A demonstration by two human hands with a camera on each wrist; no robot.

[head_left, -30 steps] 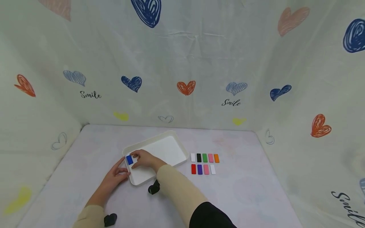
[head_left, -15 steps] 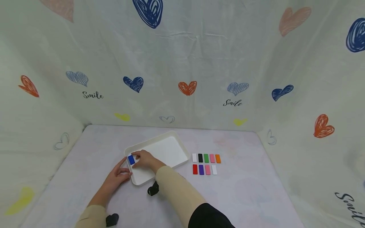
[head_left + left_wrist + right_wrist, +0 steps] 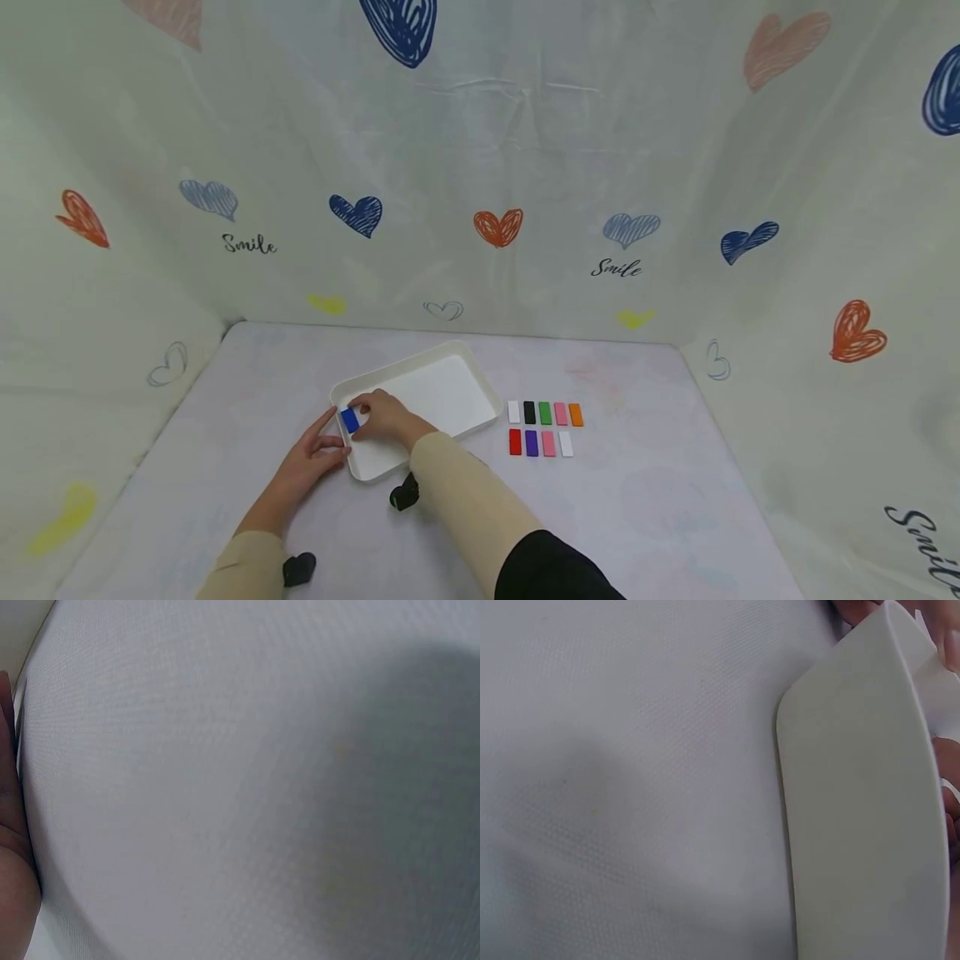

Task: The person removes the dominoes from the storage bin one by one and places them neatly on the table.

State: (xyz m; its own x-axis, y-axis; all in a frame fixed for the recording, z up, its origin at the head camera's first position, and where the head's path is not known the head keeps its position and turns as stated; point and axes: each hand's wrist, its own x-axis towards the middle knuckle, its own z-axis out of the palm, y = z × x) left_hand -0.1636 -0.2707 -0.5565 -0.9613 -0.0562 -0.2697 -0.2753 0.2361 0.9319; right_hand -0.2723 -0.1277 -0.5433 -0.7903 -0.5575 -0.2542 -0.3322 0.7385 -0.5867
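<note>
A white shallow tray (image 3: 420,392) lies at a slant on the table, and its outer wall (image 3: 862,787) fills much of the right wrist view. Inside its left end is a small blue block (image 3: 350,420) with a white edge. My right hand (image 3: 386,419) reaches over the near rim and pinches this block, index finger at the far end and thumb at the near end. My left hand (image 3: 303,462) rests against the tray's left side, index finger straight by the corner and thumb touching the wall. In the left wrist view only a strip of that hand (image 3: 11,825) shows.
Two rows of small flat blocks lie right of the tray, among them a black block (image 3: 529,412), an orange block (image 3: 576,414) and a red block (image 3: 515,442). A pale curtain with printed hearts (image 3: 498,227) closes off the table's back and sides.
The whole head view has shifted slightly. Both hands keep their places at the tray's left end, and the blue block stays between the right hand's finger and thumb, turned very slightly.
</note>
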